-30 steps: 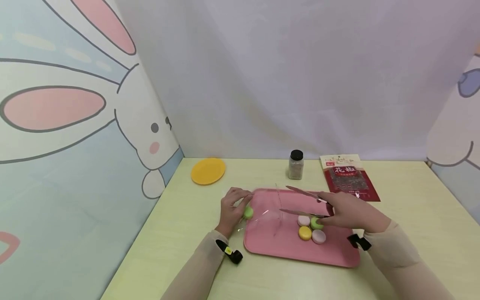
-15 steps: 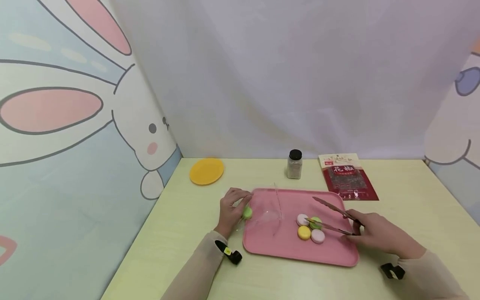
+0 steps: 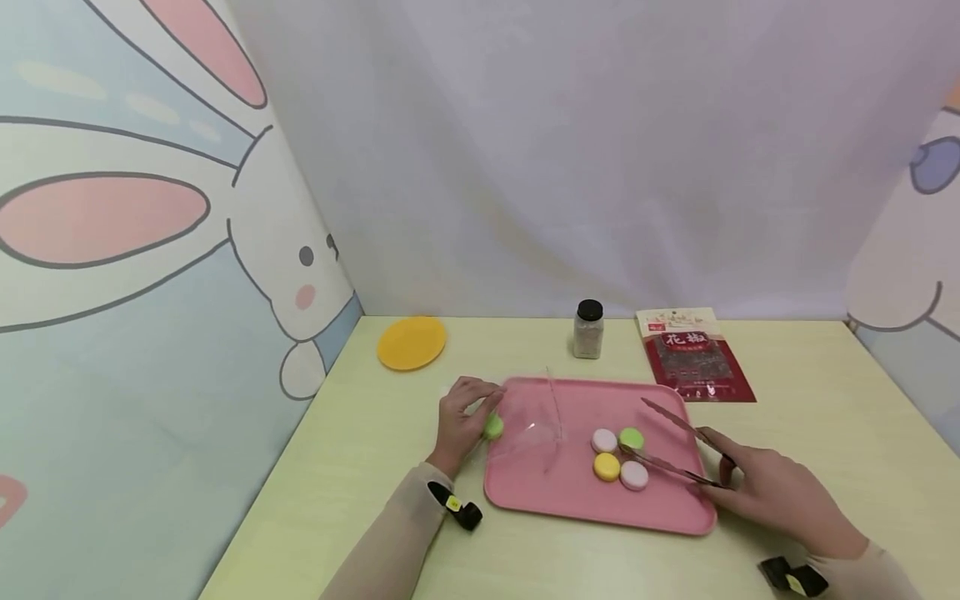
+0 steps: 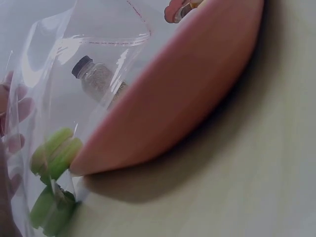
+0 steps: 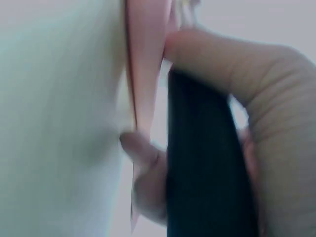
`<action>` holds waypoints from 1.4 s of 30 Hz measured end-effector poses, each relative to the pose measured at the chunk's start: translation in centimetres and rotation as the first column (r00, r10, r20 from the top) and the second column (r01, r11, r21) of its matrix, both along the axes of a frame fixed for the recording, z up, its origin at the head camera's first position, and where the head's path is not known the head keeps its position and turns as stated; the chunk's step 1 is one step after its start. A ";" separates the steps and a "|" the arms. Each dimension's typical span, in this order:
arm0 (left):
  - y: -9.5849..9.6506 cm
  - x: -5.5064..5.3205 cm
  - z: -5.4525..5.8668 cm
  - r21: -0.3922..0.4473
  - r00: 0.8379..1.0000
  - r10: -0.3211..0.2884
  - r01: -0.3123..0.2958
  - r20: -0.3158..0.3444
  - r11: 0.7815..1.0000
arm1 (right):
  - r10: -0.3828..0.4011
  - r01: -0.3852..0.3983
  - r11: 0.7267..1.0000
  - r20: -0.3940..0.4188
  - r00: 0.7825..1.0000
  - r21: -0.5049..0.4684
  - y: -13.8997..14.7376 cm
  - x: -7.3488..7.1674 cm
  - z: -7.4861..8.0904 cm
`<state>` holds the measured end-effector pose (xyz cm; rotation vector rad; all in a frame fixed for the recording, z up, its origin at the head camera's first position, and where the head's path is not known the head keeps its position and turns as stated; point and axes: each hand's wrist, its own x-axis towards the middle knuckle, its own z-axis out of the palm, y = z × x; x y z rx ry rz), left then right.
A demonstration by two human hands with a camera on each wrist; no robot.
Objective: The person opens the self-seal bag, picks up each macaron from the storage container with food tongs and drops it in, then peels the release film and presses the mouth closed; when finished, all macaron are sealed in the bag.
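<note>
Right hand [image 3: 776, 492], nearest, beside the right edge of the pink tray [image 3: 540, 492]: fingers and thumb gripping the tongs [image 3: 675, 419], their arms spread, nothing visibly caught between. Just changed: within the last second this hand drew back rightward and toward me. My reading: tongs empty, so nothing is being carried.

Left hand [image 3: 461, 421], by the tray's left edge: pinching the clear bag [image 3: 531, 427], unmoved, the plastic spread over that end. Bagged green macaron [image 3: 492, 427] just off the edge; a second green shape [image 4: 51, 211] below it, reflection or another, cannot tell.

Tray right of centre: yellow macaron [image 3: 607, 467], near pink macaron [image 3: 634, 476], far pink macaron [image 3: 604, 441], loose green macaron [image 3: 632, 437], clustered, places unchanged. One tong tip ends by the green; contact unclear.

Along the table's [image 3: 555, 560] far edge: red packet [image 3: 693, 367], jar [image 3: 588, 337]; yellow plate [image 3: 412, 343] toward the far left corner.
</note>
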<state>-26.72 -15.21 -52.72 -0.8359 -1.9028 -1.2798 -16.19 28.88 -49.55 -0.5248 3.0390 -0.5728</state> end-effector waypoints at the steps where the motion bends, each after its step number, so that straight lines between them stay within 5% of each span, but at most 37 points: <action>1: 0.0 0.0 0.0 -0.001 1.000 -0.003 0.003 0.000 1.000 | -0.017 0.017 1.000 0.011 1.000 0.009 -0.2 0.0 0.0; 19: -0.1 0.0 0.1 -0.015 0.999 -0.009 0.010 0.039 1.000 | -0.125 0.126 0.992 0.048 0.991 -0.009 -0.8 -0.2 -0.3; 34: 0.0 0.0 0.1 -0.013 1.000 -0.020 0.020 0.016 1.000 | -0.143 0.147 0.988 0.082 0.986 -0.049 -0.7 -0.5 -0.8; 42: 0.2 0.0 0.0 -0.014 1.000 -0.015 0.015 0.015 1.000 | -0.109 0.111 0.993 0.036 0.993 -0.045 -0.8 -0.2 -0.6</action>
